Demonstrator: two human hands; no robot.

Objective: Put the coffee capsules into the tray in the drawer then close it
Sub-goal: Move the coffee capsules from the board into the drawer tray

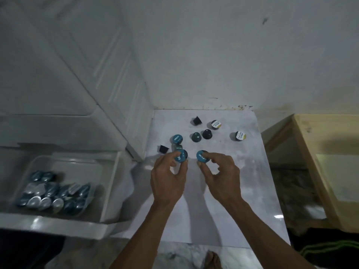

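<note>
Several coffee capsules lie scattered on a white sheet (223,191) on the floor. My left hand (168,175) pinches a blue-lidded capsule (180,155). Another blue-lidded capsule (202,156) sits in the fingertips of my right hand (221,173). Loose ones lie beyond: a blue-lidded one (177,139), two dark ones (196,137) (207,134), two white-and-yellow-lidded ones (216,124) (240,136), and black ones (197,120) (162,148). At the left an open white drawer (110,183) holds a clear tray (37,160) with several capsules (56,195) in it.
A white cabinet (108,74) rises behind the drawer, and a white wall (233,55) stands at the back. A wooden frame (314,162) stands to the right of the sheet. Dark cloth with green stripes (330,249) lies at the bottom right.
</note>
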